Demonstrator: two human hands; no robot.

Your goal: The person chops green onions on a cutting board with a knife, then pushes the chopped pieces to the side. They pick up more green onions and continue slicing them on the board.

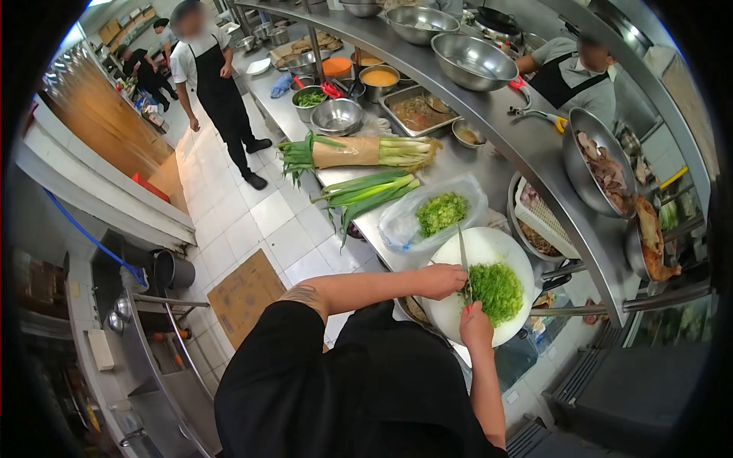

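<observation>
On a round white cutting board [443,314] lies a heap of chopped green leaves [496,294], probably scallion or leek. A knife [463,256] stands over the heap's left edge, its blade pointing away from me. My right hand [477,327] is wrapped round its handle. My left hand [444,281] rests on the board left of the blade, fingers curled together; whatever they hold is hidden. Just beyond the board, a clear plastic bag [397,227] holds more chopped greens [441,214]. Loose leeks [370,195] and a paper-wrapped leek bundle [347,152] lie farther back.
Above the counter runs a steel shelf [527,164] with metal bowls [473,61], tongs [538,117] and a bowl of meat [603,172]. Pots and a tray [416,111] sit at the back. One person [217,84] stands left in the aisle; another [573,80] is behind the shelf.
</observation>
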